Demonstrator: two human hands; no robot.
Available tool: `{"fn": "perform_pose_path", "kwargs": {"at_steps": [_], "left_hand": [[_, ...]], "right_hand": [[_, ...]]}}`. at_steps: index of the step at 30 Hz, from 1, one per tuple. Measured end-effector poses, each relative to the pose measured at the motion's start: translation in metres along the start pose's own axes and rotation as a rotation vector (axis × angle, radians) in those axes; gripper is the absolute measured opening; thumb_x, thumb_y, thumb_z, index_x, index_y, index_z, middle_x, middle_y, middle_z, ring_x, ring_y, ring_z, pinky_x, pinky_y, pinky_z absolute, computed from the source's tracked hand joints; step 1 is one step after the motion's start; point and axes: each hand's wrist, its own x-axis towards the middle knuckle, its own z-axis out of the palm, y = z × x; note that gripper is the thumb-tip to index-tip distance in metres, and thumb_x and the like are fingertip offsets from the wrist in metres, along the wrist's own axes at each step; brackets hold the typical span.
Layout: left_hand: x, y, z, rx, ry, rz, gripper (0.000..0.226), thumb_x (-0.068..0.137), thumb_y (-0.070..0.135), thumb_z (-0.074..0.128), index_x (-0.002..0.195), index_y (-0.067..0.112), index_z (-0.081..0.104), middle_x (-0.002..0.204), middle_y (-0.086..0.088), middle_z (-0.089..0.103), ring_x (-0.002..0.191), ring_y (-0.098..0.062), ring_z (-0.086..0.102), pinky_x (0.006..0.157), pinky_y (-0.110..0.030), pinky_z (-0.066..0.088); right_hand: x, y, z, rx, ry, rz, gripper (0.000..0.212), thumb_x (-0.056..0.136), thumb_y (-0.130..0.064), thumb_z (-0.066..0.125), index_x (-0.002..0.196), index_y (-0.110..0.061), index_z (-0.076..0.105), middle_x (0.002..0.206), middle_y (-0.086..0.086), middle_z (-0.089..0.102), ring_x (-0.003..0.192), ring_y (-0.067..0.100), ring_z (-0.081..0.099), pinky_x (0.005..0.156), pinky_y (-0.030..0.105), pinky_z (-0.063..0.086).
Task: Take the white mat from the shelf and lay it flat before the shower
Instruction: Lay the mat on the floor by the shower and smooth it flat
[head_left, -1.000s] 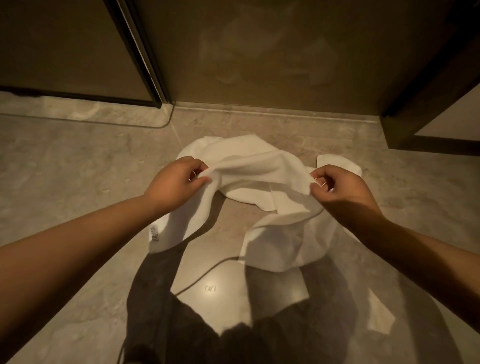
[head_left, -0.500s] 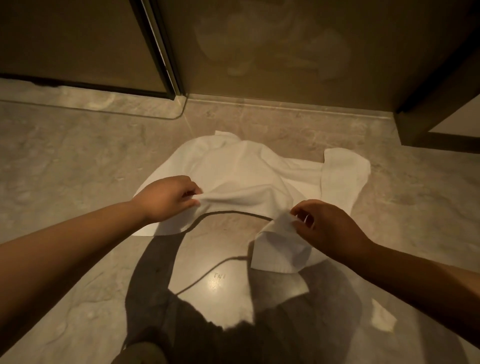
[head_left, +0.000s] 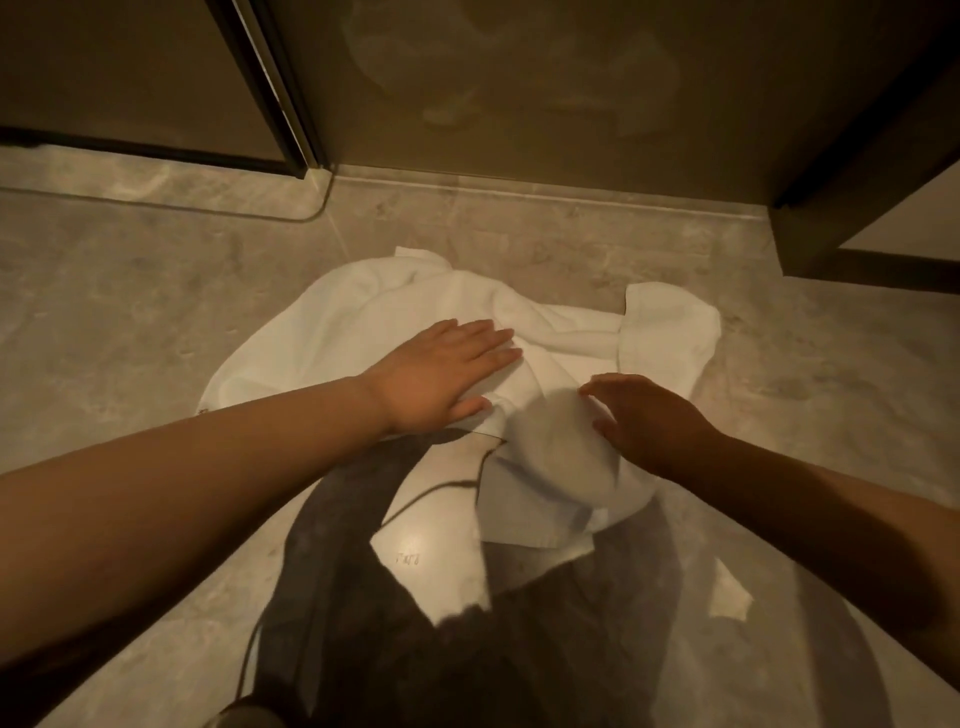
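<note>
Two grips flat-fingered | left grip (head_left: 441, 374) presses white mat (head_left: 332, 332) | right grip (head_left: 649, 415) touches it

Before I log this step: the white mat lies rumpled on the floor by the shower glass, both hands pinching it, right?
No pinching. In the head view the left hand and right hand rest on the white mat with fingers extended; the mat does lie rumpled on the floor by the shower glass.

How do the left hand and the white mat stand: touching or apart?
Touching. The head view shows the left hand pressed flat, fingers straight, on the white mat.
</note>
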Motion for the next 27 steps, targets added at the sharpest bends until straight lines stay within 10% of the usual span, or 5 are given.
{"fn": "perform_pose_path", "kwargs": {"at_steps": [10, 18, 27], "left_hand": [[0.041, 0.027, 0.021, -0.029, -0.003, 0.2, 0.051, 0.097, 0.043, 0.034, 0.132, 0.011, 0.052, 0.142, -0.014, 0.046, 0.136, -0.031, 0.033, 0.113, -0.043, 0.019], [0.058, 0.043, 0.046, 0.168, -0.307, 0.03, 0.066, 0.096, 0.05, 0.026, 0.145, 0.035, -0.015, 0.157, -0.002, -0.017, 0.143, -0.026, 0.005, 0.108, -0.044, 0.021], [0.067, 0.053, 0.051, 0.146, -0.389, -0.01, 0.076, 0.092, 0.047, 0.038, 0.144, 0.037, -0.016, 0.154, -0.002, -0.026, 0.143, -0.035, 0.002, 0.102, -0.05, 0.033]], "right_hand": [[0.018, 0.047, 0.018, -0.387, -0.102, -0.135, 0.043, 0.097, -0.02, 0.033, 0.14, -0.014, 0.036, 0.152, 0.01, 0.029, 0.142, 0.028, 0.019, 0.115, 0.039, 0.01], [0.003, 0.065, 0.012, -0.585, -0.05, -0.188, 0.041, 0.091, -0.023, 0.052, 0.129, -0.007, 0.05, 0.143, 0.017, 0.042, 0.137, 0.033, 0.03, 0.113, 0.044, 0.021], [-0.015, 0.093, 0.005, -0.635, 0.021, -0.06, 0.023, 0.087, -0.016, 0.046, 0.103, -0.008, 0.06, 0.106, 0.013, 0.059, 0.104, 0.035, 0.051, 0.099, 0.042, 0.037]]}}
